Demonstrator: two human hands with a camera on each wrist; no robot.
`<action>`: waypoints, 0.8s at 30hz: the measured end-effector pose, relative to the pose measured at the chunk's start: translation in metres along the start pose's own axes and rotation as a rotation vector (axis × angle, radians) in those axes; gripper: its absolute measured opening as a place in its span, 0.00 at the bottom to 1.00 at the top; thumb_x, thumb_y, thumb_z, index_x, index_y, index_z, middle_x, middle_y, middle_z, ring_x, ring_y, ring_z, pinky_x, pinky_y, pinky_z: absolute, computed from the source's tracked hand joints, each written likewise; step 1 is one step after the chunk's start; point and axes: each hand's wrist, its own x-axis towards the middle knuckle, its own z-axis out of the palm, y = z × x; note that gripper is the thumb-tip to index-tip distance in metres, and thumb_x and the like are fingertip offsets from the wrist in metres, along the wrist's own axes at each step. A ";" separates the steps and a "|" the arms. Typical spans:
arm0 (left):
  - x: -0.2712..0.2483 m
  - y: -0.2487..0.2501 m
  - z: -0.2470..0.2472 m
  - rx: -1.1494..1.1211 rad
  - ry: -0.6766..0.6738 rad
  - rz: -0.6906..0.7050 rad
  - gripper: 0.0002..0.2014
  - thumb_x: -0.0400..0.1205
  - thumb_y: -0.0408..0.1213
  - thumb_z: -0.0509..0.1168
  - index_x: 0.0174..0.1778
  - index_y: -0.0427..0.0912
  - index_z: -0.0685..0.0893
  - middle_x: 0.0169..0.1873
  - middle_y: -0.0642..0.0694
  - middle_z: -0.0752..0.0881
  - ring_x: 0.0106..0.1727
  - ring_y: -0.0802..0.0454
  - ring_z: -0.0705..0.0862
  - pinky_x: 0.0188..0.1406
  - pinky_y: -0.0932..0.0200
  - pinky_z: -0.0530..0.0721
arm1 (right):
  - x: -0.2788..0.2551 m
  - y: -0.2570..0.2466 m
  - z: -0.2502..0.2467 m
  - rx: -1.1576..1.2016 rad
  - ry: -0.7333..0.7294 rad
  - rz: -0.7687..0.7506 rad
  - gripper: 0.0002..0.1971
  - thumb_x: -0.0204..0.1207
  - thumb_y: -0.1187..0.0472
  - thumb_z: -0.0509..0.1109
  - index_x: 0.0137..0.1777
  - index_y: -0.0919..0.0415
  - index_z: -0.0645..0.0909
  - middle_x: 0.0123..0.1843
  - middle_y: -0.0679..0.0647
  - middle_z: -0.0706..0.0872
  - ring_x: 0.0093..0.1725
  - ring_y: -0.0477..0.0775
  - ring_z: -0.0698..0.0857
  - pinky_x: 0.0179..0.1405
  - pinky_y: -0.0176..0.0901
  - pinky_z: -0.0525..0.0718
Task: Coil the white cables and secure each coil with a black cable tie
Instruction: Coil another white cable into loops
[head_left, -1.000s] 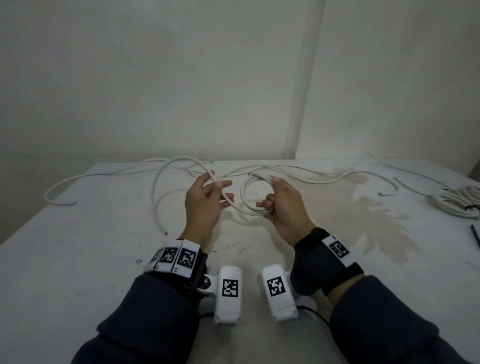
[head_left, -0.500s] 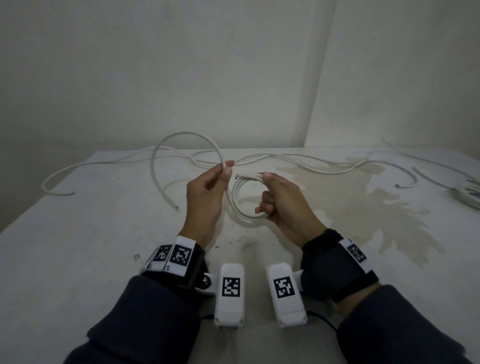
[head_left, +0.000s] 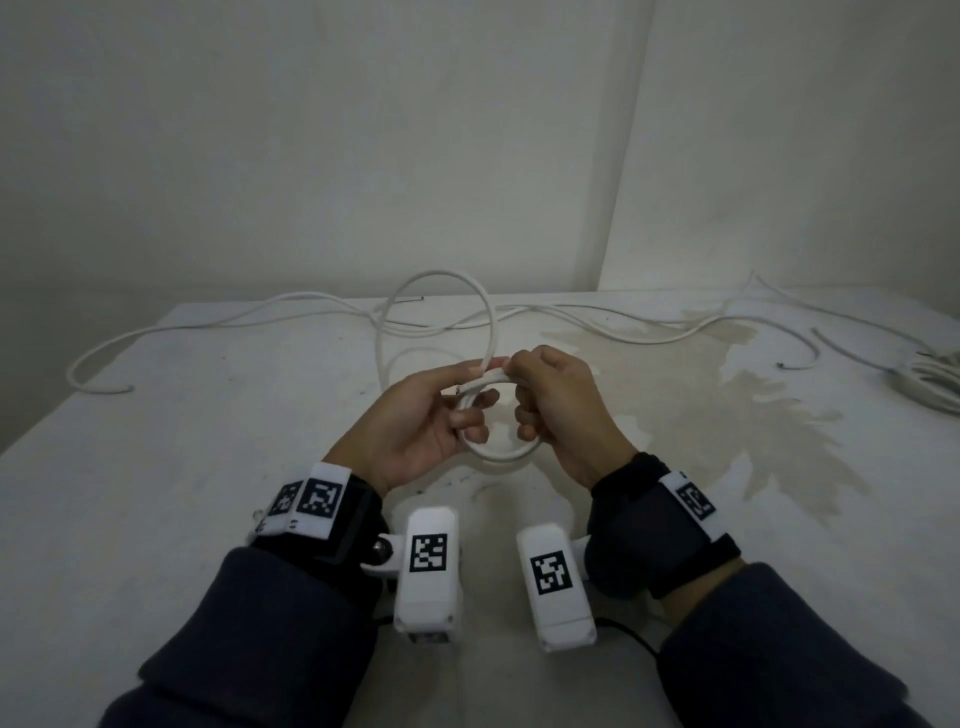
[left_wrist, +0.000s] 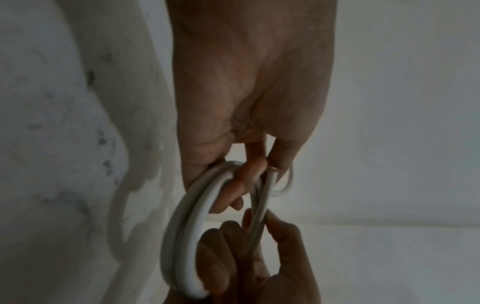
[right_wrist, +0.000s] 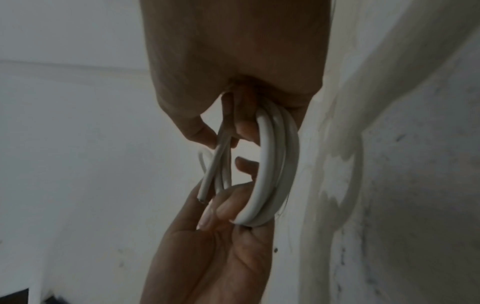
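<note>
Left hand and right hand both pinch small white coil above table; fingers hide coil's top, loop count unclear.

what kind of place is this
Probably a bare workroom or makeshift work corner, not a home setting. A stained white table stands against plain, unadorned walls, with loose white cables strewn over it and nothing else furnishing the space.
</note>
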 end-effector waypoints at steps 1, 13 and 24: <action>-0.001 0.002 0.000 0.049 0.006 0.006 0.12 0.83 0.34 0.59 0.55 0.37 0.86 0.31 0.44 0.77 0.21 0.58 0.65 0.24 0.64 0.74 | 0.000 0.000 0.001 -0.009 0.004 -0.010 0.11 0.77 0.66 0.65 0.32 0.58 0.73 0.19 0.47 0.68 0.18 0.47 0.65 0.17 0.36 0.67; -0.011 0.015 0.006 0.853 0.098 0.223 0.15 0.89 0.39 0.53 0.51 0.36 0.82 0.27 0.51 0.72 0.20 0.62 0.72 0.33 0.58 0.76 | -0.011 -0.006 0.001 -0.086 -0.193 -0.121 0.10 0.83 0.63 0.61 0.59 0.52 0.63 0.20 0.44 0.66 0.20 0.46 0.64 0.25 0.41 0.74; -0.034 0.043 0.019 1.554 0.169 0.515 0.14 0.89 0.40 0.52 0.44 0.38 0.79 0.30 0.53 0.75 0.32 0.57 0.73 0.31 0.63 0.68 | -0.009 -0.040 -0.019 -0.696 -0.179 -0.488 0.11 0.81 0.51 0.67 0.62 0.40 0.80 0.35 0.48 0.81 0.40 0.50 0.79 0.46 0.44 0.78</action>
